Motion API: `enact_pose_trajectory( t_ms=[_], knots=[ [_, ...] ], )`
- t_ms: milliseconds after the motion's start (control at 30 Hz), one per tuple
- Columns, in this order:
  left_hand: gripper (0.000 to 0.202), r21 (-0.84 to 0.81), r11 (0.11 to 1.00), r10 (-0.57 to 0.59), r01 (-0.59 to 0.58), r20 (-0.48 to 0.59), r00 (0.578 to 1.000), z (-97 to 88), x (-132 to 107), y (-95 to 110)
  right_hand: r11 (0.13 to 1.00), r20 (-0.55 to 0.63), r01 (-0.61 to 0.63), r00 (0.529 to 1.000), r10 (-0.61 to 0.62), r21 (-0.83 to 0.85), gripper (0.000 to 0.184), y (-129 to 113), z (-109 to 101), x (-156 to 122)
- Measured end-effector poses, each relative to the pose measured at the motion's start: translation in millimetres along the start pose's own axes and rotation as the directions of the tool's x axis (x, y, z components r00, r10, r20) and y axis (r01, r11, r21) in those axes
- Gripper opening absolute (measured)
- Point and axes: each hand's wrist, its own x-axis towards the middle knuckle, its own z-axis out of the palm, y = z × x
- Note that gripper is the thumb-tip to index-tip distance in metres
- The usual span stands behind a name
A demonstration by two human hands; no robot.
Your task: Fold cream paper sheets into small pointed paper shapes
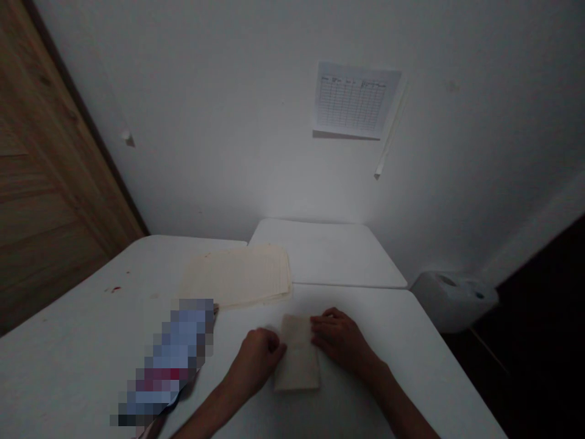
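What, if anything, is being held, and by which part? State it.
Cannot be told: the left grip is at the left edge of the flat beige piece, the right grip at its upper right edge, but no pinch is clear.

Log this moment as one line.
left hand: at left edge of beige piece | right hand: at its right edge | beige piece: on table | sheets: beyond, leftward

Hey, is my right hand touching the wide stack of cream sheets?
No, your right hand is at the right edge of the small beige piece.
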Motion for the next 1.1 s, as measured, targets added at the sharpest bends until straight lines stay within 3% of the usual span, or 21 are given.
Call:
enact_pose_trajectory(
  t_ms=[233, 333, 433, 500, 567, 767, 933, 1100],
  knots=[
    [0.012, 0.137, 0.989, -0.049, 0.061, -0.090, 0.995, -4.7, -7, 4, 0.998, 0.101, -0.040, 0.994, 0.046, -0.056, 0.040, -5, -12, -4],
    [0.021, 0.167, 0.970, 0.204, -0.179, -0.150, 0.967, -3.3, -10, 3, 0.998, 0.139, -0.031, 0.990, 0.037, -0.049, 0.050, -8, -18, -6],
    [0.030, 0.212, 0.852, 0.513, -0.479, -0.154, 0.844, 0.5, -12, -2, 0.998, 0.165, -0.030, 0.986, 0.039, -0.054, 0.062, -10, -20, -9],
    [0.030, 0.242, 0.794, 0.597, -0.558, -0.136, 0.791, 1.5, -14, -5, 0.998, 0.181, -0.037, 0.982, 0.046, -0.056, 0.069, -10, -20, -11],
    [0.027, 0.260, 0.778, 0.613, -0.573, -0.113, 0.782, -0.4, -17, -7, 0.998, 0.203, -0.047, 0.978, 0.056, -0.051, 0.075, -10, -20, -14],
    [0.017, 0.283, 0.797, 0.579, -0.534, -0.108, 0.808, -7.0, -22, -6, 0.997, 0.274, -0.075, 0.959, 0.078, -0.022, 0.090, -11, -23, -16],
    [0.019, 0.314, 0.755, 0.630, -0.575, -0.105, 0.769, 3.5, -25, -5, 0.995, 0.306, -0.097, 0.948, 0.091, 0.003, 0.103, -13, -25, -18],
    [0.028, 0.328, 0.682, 0.682, -0.654, 0.037, 0.730, 6.1, -42, 5, 0.996, 0.306, -0.088, 0.949, 0.078, 0.017, 0.105, -13, -25, -19]
  ],
)
